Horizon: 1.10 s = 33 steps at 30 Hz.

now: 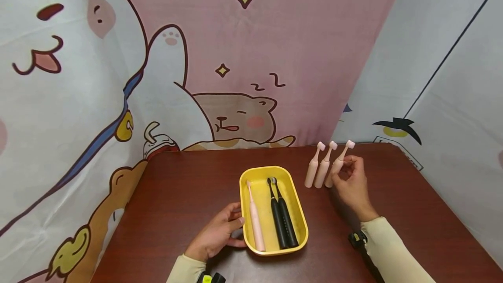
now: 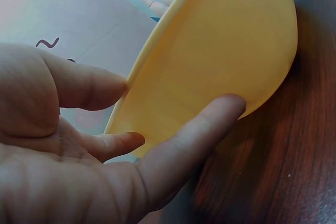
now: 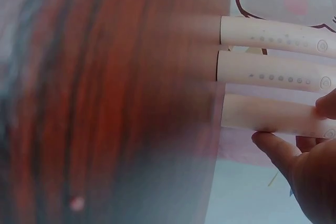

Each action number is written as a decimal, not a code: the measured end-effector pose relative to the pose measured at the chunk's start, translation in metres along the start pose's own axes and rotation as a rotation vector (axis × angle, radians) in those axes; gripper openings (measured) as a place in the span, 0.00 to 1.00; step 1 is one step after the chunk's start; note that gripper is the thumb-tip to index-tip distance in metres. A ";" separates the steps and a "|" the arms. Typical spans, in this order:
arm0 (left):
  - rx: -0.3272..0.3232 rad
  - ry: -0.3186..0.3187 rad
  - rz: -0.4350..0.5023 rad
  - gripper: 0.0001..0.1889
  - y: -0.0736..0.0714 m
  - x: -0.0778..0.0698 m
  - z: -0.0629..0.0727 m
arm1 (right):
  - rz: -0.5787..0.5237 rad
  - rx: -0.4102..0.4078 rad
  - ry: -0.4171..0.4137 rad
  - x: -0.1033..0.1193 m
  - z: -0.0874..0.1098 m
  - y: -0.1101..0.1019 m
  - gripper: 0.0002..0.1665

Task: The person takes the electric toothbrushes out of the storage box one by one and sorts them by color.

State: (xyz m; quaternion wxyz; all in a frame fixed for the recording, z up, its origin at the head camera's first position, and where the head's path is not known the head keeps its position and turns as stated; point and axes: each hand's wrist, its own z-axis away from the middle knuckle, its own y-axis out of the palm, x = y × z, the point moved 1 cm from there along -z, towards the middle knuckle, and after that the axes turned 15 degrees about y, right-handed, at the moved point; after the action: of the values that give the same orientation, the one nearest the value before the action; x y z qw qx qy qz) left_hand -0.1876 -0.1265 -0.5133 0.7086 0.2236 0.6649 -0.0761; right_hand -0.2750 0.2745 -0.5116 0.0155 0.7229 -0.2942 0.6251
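yellow tray (image 1: 261,192), pale pink toothbrushes (image 1: 322,174), black toothbrushes (image 1: 277,222), red-brown wood-grained table (image 1: 188,195), pink-and-white cartoon-printed backdrop (image 1: 314,47)

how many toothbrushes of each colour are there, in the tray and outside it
Pale pink toothbrushes outside the tray: 3
Pale pink toothbrush in the tray: 1
Black toothbrushes in the tray: 2
Total: 6, with 4 pale pink and 2 black

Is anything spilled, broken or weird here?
No, nothing looks odd. Three pale toothbrushes stand upright, the right hand pinching one. One pink toothbrush and two black toothbrushes lie in the yellow tray. I see no spills or breaks.
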 end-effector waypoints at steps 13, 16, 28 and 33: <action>-0.001 -0.008 0.005 0.29 0.000 -0.001 0.001 | 0.071 -0.003 0.018 -0.003 0.001 0.000 0.34; 0.001 -0.007 0.004 0.29 0.000 -0.002 0.001 | 0.079 -0.003 0.018 -0.004 0.001 0.001 0.34; 0.002 -0.003 -0.003 0.29 0.001 -0.004 0.000 | 0.106 0.006 0.026 -0.006 -0.002 0.002 0.35; -0.006 -0.010 -0.004 0.28 0.001 -0.003 0.001 | 0.107 0.016 0.040 -0.004 -0.001 0.002 0.35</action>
State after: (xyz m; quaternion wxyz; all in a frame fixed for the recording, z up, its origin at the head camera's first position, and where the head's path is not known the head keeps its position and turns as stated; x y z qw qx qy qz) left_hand -0.1871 -0.1266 -0.5104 0.7125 0.2199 0.6619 -0.0765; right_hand -0.2769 0.2745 -0.5155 -0.0179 0.6937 -0.3269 0.6415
